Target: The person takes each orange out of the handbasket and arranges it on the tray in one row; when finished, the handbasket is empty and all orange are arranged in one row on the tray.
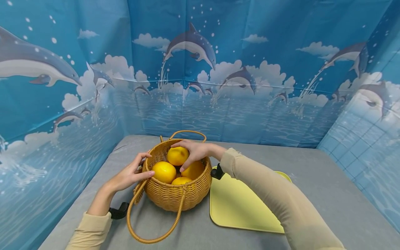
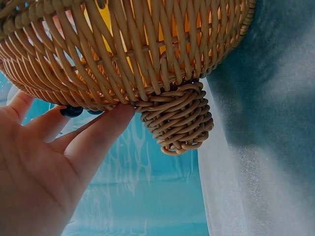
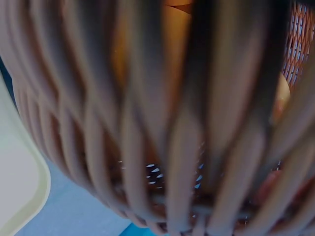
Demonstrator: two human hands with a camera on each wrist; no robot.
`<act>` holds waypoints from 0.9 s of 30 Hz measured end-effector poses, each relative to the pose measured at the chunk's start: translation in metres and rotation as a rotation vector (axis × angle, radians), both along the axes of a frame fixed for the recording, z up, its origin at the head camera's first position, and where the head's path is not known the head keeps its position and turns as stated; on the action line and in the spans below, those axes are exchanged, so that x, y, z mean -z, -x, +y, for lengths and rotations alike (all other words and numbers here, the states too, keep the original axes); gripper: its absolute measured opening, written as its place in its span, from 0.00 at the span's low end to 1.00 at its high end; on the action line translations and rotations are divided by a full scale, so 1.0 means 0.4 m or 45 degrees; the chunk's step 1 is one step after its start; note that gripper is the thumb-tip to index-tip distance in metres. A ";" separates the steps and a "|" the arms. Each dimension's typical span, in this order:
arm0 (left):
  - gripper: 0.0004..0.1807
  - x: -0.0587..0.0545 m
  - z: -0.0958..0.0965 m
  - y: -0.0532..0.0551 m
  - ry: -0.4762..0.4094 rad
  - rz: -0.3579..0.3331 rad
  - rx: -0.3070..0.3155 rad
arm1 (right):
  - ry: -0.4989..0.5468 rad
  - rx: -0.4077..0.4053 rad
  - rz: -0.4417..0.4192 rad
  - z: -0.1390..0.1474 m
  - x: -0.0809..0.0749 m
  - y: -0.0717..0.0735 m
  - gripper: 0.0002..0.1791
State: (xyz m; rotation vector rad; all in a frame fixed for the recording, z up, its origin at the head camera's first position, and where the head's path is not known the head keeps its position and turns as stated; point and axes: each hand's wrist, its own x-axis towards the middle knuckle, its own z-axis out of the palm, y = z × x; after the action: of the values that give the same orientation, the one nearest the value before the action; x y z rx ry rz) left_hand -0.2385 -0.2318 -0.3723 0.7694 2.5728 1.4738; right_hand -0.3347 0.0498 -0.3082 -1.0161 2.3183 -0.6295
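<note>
A round wicker basket [image 1: 175,198] stands on the grey surface with several lemons inside. My left hand [image 1: 126,175] grips its left rim, the thumb over the edge; in the left wrist view the fingers [image 2: 101,140] press on the outer weave beside a woven knob [image 2: 179,118]. My right hand [image 1: 197,151] reaches in over the back rim. Its fingers and thumb curve round the rear lemon [image 1: 177,157]. One lemon [image 1: 164,172] lies at the left, another [image 1: 193,170] under the right hand, and one [image 1: 181,180] at the front. Basket weave [image 3: 182,147] fills the right wrist view.
A yellow tray [image 1: 237,205] lies right of the basket, partly under the right forearm. One rope-like handle [image 1: 153,240] hangs down in front, the other [image 1: 189,131] stands up behind. A dolphin-print curtain [image 1: 218,104] encloses the grey tabletop [image 1: 328,194].
</note>
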 end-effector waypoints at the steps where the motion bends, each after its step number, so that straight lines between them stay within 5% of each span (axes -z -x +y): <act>1: 0.30 0.000 0.000 0.000 0.001 0.001 -0.001 | -0.016 0.002 -0.005 0.001 -0.001 -0.001 0.52; 11: 0.29 -0.001 0.001 -0.001 0.010 0.008 -0.002 | -0.009 -0.040 -0.088 0.004 -0.003 -0.001 0.54; 27: 0.29 0.001 0.000 0.000 0.019 0.004 -0.008 | 0.085 -0.343 -0.247 0.007 0.010 0.018 0.39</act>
State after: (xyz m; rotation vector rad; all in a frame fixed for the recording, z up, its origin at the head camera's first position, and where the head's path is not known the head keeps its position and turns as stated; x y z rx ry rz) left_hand -0.2386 -0.2317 -0.3729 0.7630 2.5884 1.4541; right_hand -0.3420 0.0527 -0.3123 -1.2148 1.9624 -0.6668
